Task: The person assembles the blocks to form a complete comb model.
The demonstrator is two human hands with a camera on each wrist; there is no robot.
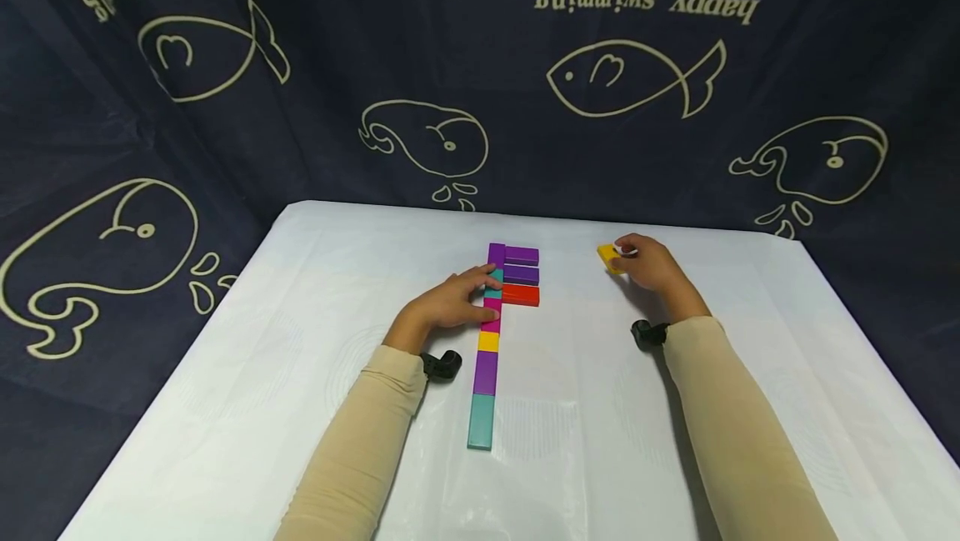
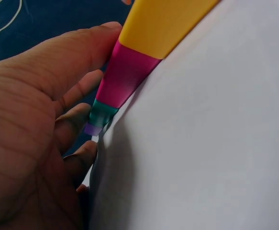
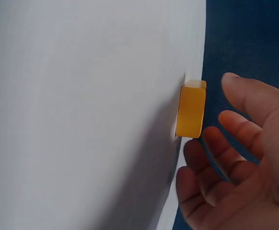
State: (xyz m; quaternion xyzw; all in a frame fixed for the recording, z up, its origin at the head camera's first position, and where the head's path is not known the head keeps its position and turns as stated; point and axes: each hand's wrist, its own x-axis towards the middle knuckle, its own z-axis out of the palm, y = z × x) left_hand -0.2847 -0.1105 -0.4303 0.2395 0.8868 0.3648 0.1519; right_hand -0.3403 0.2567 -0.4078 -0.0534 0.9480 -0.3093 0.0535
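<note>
A straight column of flat blocks runs toward me on the white table, with purple, teal, pink and yellow pieces and a teal block (image 1: 481,423) at the near end. My left hand (image 1: 450,299) lies along its left side, the fingers over the upper teal block (image 1: 492,293) and the thumb at the pink block (image 2: 129,76). Off to the right, a yellow block (image 3: 191,111) lies on the table. My right hand (image 1: 647,262) is beside it, thumb and fingers spread apart; in the right wrist view a gap shows between thumb and block.
Touching the column's right side near its top are two purple blocks (image 1: 521,256) and a red block (image 1: 521,295), stacked in parallel like rungs. The white table (image 1: 570,441) ends at a dark cloth (image 1: 510,166) with fish and whale drawings.
</note>
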